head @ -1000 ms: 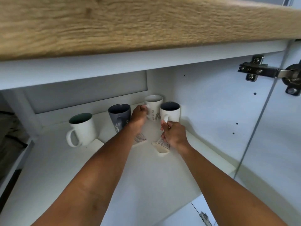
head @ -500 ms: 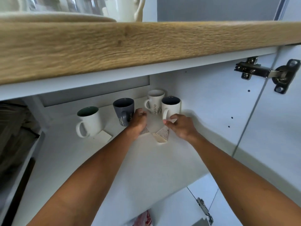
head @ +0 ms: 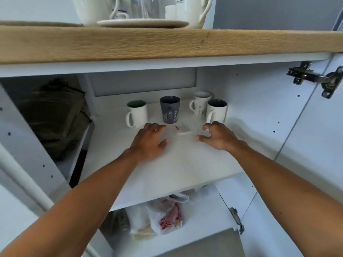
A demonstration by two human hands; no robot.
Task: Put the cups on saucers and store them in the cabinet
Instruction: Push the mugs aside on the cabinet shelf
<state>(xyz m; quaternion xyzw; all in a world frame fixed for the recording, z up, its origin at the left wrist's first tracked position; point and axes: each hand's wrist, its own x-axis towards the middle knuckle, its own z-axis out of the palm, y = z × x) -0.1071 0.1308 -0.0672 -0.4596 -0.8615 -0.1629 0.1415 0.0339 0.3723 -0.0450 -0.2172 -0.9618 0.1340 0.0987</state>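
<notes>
Four cups stand at the back of the cabinet shelf [head: 185, 167]: a white cup [head: 137, 113] on the left, a grey cup [head: 169, 112] beside it, then a patterned cup [head: 200, 104] and a dark-lined cup [head: 216, 111] close together by the right wall. No saucer shows under any of them.

The left hand [head: 148, 140] lies low over the shelf, fingers spread and empty, just in front of the grey cup. The right hand [head: 216, 136] hovers near the dark-lined cup with fingers curled loosely, half closed — whether they pinch the pale scrap beneath them I cannot tell. A small card [head: 182, 129] lies between the hands.

Risks, as I judge them: the two right cups stand so close that a reach for one could knock the other against the wall, and a fingertip catching a forward-facing handle could tip a cup. The crockery [head: 143, 23] on the worktop above sits near its edge — a raised arm could disturb it.

The card's print is unreadable, and motion blur smears the right fingertips.
</notes>
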